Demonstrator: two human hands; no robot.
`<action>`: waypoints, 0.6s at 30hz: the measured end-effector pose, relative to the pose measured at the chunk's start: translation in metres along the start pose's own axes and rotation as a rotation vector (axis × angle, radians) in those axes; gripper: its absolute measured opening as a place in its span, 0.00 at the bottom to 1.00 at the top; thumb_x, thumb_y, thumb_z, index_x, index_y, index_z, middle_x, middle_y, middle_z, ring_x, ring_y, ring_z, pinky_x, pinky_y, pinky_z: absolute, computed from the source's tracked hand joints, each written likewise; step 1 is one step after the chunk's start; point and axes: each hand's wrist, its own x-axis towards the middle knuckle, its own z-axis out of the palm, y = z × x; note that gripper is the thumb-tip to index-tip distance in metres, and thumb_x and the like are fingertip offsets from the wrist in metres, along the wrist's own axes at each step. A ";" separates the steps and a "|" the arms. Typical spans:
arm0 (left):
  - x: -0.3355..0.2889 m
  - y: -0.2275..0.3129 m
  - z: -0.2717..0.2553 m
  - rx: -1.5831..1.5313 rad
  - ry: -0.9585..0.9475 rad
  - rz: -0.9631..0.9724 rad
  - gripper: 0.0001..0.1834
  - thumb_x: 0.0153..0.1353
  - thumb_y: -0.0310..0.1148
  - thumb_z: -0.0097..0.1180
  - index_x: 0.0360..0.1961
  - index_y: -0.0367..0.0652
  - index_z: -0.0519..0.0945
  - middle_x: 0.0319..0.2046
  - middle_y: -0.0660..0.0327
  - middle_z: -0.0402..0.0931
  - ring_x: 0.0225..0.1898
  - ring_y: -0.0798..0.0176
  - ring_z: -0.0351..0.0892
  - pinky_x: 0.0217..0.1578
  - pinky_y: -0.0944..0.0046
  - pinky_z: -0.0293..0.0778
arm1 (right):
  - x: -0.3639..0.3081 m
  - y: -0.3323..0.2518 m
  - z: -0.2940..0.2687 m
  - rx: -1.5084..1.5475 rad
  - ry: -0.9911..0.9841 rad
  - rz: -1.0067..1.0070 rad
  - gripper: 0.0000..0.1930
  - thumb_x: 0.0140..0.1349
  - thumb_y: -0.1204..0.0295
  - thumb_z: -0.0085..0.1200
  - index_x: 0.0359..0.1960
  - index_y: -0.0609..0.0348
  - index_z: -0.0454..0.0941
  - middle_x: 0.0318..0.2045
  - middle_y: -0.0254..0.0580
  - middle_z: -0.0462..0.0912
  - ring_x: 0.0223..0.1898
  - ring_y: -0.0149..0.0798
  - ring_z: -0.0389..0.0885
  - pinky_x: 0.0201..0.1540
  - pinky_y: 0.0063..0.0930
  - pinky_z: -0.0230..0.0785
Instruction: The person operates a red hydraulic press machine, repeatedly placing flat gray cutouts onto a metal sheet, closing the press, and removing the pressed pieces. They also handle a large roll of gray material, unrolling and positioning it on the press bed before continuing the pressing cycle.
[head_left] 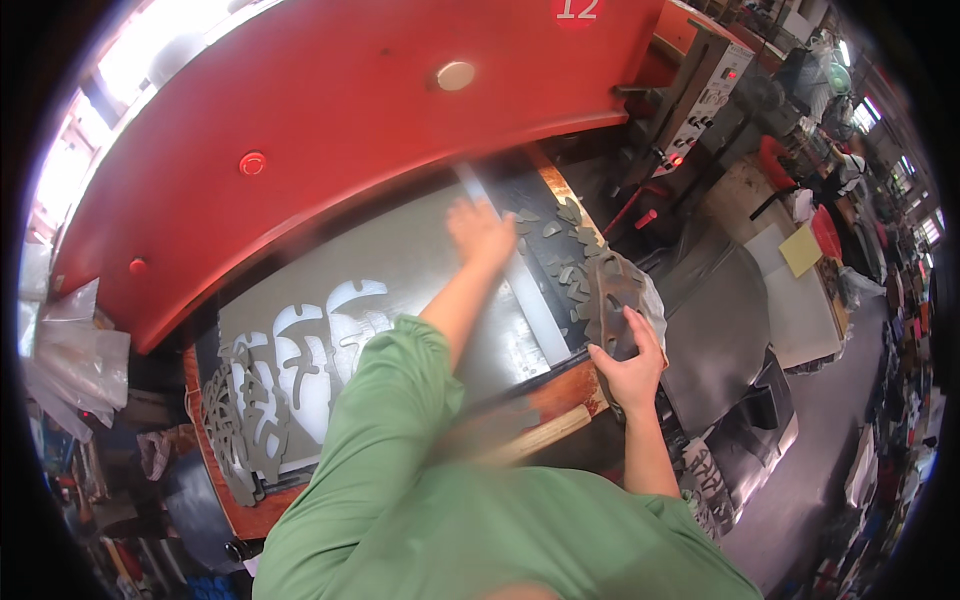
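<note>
My left hand [480,235] lies with its fingers apart on the far right part of a grey sheet [400,235], beside a pale strip [530,310] along the sheet's edge. It is slightly blurred, and nothing shows in it. At the right end of the table, my right hand [635,368] has thumb and fingers on either side of a brown, curved cutting die [620,290] with openings in it. Shaped holes in the sheet's left part show a white surface [308,385] below. Thin grey cut-out pieces [240,425] overlap at the left end.
A large red machine beam [340,130] spans the far side. Small grey scraps [570,270] lie on the dark right-hand strip. A control panel [700,100] with lit red lamps stands far right. Dark sheet material [715,310] lies right of my hand; clear plastic bags [75,350] hang left.
</note>
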 end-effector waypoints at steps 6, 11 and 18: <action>-0.055 0.000 -0.044 -0.488 -0.252 0.361 0.30 0.64 0.45 0.57 0.64 0.46 0.71 0.70 0.46 0.58 0.70 0.46 0.58 0.68 0.55 0.57 | 0.016 0.021 -0.007 -0.009 0.022 -0.021 0.37 0.39 0.69 0.74 0.57 0.59 0.77 0.57 0.50 0.77 0.59 0.46 0.75 0.62 0.36 0.65; -0.212 -0.104 -0.146 0.305 -0.352 0.456 0.57 0.33 0.63 0.73 0.66 0.46 0.69 0.67 0.47 0.62 0.68 0.41 0.60 0.66 0.42 0.57 | 0.034 0.008 0.013 0.060 -0.049 -0.070 0.37 0.39 0.69 0.74 0.57 0.58 0.77 0.57 0.50 0.77 0.58 0.46 0.75 0.62 0.36 0.65; -0.274 -0.155 -0.131 0.227 -0.009 0.605 0.25 0.53 0.43 0.66 0.51 0.45 0.82 0.56 0.52 0.76 0.59 0.41 0.72 0.58 0.46 0.70 | 0.035 -0.041 0.069 0.142 -0.228 -0.098 0.38 0.38 0.63 0.73 0.58 0.50 0.78 0.58 0.46 0.77 0.60 0.46 0.74 0.63 0.37 0.66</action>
